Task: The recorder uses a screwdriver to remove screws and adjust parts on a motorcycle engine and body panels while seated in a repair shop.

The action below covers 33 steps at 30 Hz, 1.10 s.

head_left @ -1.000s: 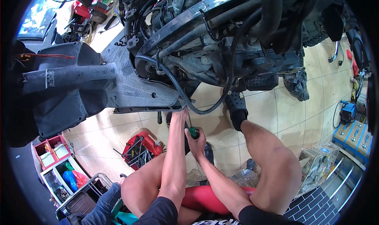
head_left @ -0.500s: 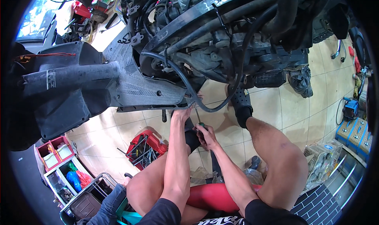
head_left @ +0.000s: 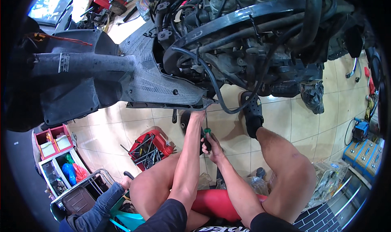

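Note:
A stripped scooter stands before me, its grey ridged footboard panel (head_left: 163,91) ending close to my hands. My left hand (head_left: 198,115) reaches up to the panel's near right corner; its fingers are mostly hidden at the edge, so what they hold does not show. Just right of it, my right hand (head_left: 213,149) is closed around a screwdriver (head_left: 208,133) with a green and black handle. The thin shaft points upward toward the panel's corner. Whether the tip sits in a screw is too small to tell.
A black hose (head_left: 214,83) loops down from the frame (head_left: 244,16) beside the panel. On the tiled floor lies a red tool case (head_left: 165,146) full of tools. Another person's sleeved arm (head_left: 95,209) is at lower left, near drawers (head_left: 53,144). A blue tool (head_left: 360,128) stands at right.
The view has shifted, so the scooter sits a little further right and lower. My right hand and the screwdriver are now more upright, with the green handle more visible. My left hand stays at the panel's corner.

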Each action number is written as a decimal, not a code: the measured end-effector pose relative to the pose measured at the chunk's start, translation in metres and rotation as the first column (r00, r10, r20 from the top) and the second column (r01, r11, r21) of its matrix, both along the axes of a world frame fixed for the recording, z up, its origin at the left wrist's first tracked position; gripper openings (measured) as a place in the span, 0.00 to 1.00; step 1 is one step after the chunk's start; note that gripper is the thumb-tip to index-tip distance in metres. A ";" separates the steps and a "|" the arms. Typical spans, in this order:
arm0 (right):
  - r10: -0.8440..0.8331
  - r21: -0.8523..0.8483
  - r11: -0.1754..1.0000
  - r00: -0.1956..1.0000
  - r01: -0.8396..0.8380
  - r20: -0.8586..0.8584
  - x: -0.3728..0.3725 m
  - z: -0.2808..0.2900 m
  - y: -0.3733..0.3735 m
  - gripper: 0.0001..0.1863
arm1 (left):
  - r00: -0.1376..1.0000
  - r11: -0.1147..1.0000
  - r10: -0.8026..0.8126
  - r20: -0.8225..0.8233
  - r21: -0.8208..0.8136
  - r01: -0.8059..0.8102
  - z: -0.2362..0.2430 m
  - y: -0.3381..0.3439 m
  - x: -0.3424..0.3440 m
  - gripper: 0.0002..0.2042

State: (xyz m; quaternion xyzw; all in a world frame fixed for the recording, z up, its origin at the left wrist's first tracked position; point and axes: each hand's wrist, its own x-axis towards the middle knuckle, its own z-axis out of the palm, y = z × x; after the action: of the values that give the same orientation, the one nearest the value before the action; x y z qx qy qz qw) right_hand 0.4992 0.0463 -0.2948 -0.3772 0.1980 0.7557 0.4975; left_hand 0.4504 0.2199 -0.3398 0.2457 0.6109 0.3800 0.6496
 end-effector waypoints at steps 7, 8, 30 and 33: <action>-0.063 0.067 0.994 0.944 0.089 -0.324 -0.005 -0.016 -0.004 0.21 | 0.999 1.000 -0.023 -0.025 0.002 0.023 -0.005 -0.003 -0.002 0.05; -0.069 0.078 0.991 0.921 0.107 -0.383 -0.003 -0.019 -0.005 0.21 | 0.999 1.000 -0.024 -0.026 0.003 0.024 -0.006 -0.003 -0.002 0.05; -0.137 -0.034 0.991 0.952 0.132 -0.274 -0.011 -0.027 -0.010 0.19 | 0.981 0.992 -0.110 -0.157 0.037 0.117 -0.012 -0.009 0.000 0.04; -0.116 0.067 0.985 0.906 0.156 -0.407 -0.009 -0.021 -0.009 0.19 | 0.978 0.991 -0.122 -0.166 0.033 0.130 -0.013 -0.011 0.002 0.04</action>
State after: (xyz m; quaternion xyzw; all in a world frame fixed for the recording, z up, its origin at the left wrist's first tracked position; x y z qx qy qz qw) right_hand 0.4901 0.0376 -0.3158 -0.1744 0.2843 0.7892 0.5157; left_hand 0.4527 0.2088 -0.3528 0.3284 0.6369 0.3299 0.6145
